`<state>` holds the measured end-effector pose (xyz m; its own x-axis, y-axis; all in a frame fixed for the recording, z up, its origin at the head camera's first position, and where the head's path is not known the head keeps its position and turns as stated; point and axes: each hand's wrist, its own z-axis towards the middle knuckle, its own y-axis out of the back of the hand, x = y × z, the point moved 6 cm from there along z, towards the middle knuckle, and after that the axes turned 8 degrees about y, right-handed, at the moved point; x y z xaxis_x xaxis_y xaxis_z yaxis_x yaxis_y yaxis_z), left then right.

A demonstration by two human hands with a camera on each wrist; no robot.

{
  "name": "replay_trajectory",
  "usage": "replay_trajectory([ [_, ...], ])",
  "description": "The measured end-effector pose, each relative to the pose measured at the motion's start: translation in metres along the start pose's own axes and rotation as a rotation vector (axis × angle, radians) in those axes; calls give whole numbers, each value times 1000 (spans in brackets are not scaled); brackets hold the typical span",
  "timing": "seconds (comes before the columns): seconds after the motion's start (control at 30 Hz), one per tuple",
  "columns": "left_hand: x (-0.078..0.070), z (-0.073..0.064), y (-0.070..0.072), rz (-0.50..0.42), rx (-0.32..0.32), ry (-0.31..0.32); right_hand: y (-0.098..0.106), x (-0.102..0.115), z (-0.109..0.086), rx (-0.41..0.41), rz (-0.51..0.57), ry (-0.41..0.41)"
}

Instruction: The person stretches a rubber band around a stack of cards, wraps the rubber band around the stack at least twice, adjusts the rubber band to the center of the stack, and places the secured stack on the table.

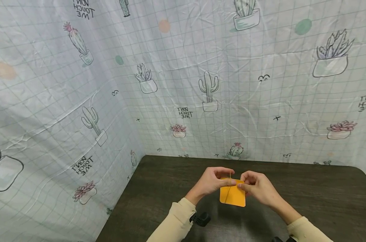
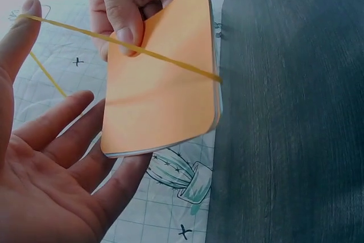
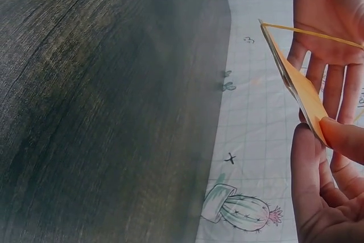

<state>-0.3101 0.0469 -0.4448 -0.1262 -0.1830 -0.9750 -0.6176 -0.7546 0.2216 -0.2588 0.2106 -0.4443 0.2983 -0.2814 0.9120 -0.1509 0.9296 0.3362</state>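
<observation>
A small orange notebook with rounded corners and thin white page edges is held up over the dark table. My right hand pinches its edge between thumb and fingers. A thin yellow rubber band runs across the cover and round one edge of the notebook. Spread wide, my left hand stretches this band away from the cover, with one strand over the thumb tip and another running down toward the index fingertip. Some left fingers reach behind the notebook, partly hidden by it.
The dark wood-grain table lies below both hands. White grid-patterned cloth with printed cacti hangs behind and at the left. A black wrist strap sits over the left cream sleeve.
</observation>
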Motion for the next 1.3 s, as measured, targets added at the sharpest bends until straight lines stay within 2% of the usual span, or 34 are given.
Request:
replay_trajectory([
  [0.4,-2,-2,0,-14,10,-8,-1,-5,0,5,2,-16],
  [0.57,-2,-4,-2,22,-5,-14,-1,-7,0,0,0,-24],
  [0.83,-3,-10,-7,129,-23,-40,-1,-14,-2,-54,-17,-84],
  [1.0,-1,-15,-15,145,-7,-82,0,-18,-3,-118,-35,-124],
  [1.13,0,-18,-24,95,37,-113,3,-19,-3,-186,-55,-138],
  [1.3,-1,-22,-36,-43,137,-175,9,-20,-4,-274,-97,-146],
])
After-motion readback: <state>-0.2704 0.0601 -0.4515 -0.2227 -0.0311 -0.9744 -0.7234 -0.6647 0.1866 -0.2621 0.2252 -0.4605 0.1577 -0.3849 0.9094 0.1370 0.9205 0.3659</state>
